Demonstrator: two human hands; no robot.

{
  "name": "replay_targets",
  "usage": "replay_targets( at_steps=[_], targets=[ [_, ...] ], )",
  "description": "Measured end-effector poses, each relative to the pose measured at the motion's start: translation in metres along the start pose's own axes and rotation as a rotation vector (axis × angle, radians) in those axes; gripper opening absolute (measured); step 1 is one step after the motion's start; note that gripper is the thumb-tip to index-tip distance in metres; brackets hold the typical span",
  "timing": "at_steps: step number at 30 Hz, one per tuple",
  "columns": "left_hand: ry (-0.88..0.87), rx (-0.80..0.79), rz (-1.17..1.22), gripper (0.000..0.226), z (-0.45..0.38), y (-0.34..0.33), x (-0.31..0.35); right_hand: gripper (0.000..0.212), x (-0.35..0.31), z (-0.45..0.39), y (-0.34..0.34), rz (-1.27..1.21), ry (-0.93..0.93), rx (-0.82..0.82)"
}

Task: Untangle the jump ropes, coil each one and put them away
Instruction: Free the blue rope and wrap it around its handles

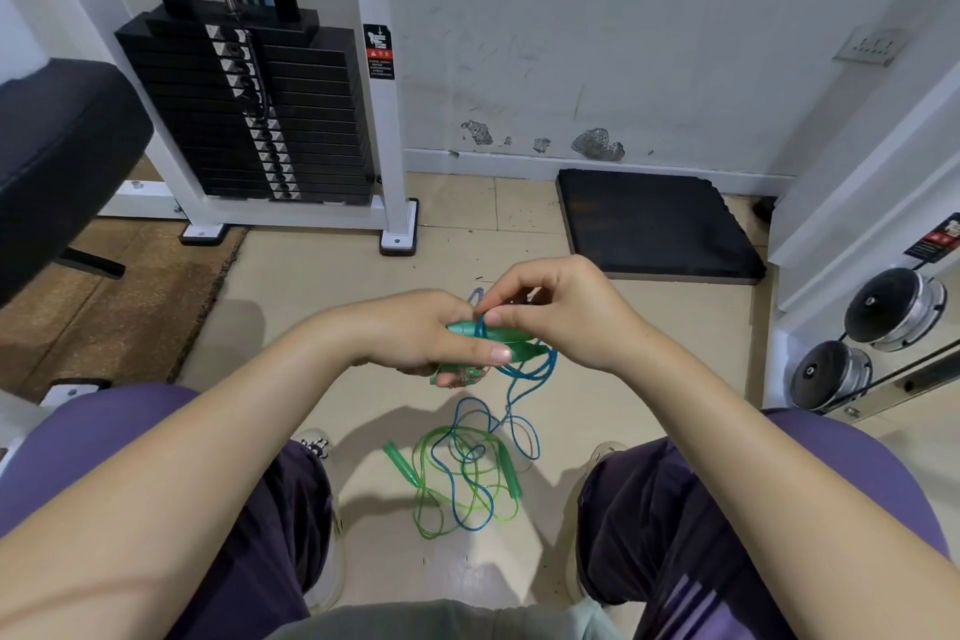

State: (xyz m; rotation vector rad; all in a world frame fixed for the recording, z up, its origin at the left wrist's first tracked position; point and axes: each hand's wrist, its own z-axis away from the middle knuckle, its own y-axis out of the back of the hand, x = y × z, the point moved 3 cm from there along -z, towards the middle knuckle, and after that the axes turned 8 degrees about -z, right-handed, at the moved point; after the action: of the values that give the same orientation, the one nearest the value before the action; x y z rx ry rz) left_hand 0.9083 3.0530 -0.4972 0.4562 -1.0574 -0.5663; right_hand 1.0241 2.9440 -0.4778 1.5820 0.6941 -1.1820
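I am seated, looking down past my knees in dark trousers (691, 535) to a pale tiled floor (291, 286). On the floor between my shoes lies a loose tangle: the green rope (470, 517) with its two green handles, and loops of the blue rope (470, 463) threaded through it. A strand of blue rises from that heap to my hands. My left hand (410, 333) grips a bundle of teal handles (493, 332), fingers curled around it. My right hand (566, 312) pinches the blue cord just above the handles, thumb and fingers closed on it, seemingly winding it around them. The risk, as I judge it, is that pulling more blue cord upward drags the green rope along, since the two are not yet separated, and cinches their crossings into a knot. Farther off stand a weight-stack machine (249, 120), a black mat (654, 224) and a scuffed white wall (597, 42).
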Motion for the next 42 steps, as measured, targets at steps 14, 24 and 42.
replay_targets(
  at_steps=[14,24,42],
  targets=[
    [-0.074,-0.064,0.658,0.029,0.006,0.014,-0.002,0.010,0.001,0.003,0.012,-0.271,-0.075,-0.032],
    [-0.161,0.128,0.552,0.024,-0.002,0.013,-0.007,0.009,0.008,-0.003,0.020,-0.301,-0.094,0.198],
    [0.004,0.665,0.393,0.012,-0.008,0.037,-0.025,0.012,0.019,-0.007,-0.020,-0.105,-0.099,0.082]
  ],
)
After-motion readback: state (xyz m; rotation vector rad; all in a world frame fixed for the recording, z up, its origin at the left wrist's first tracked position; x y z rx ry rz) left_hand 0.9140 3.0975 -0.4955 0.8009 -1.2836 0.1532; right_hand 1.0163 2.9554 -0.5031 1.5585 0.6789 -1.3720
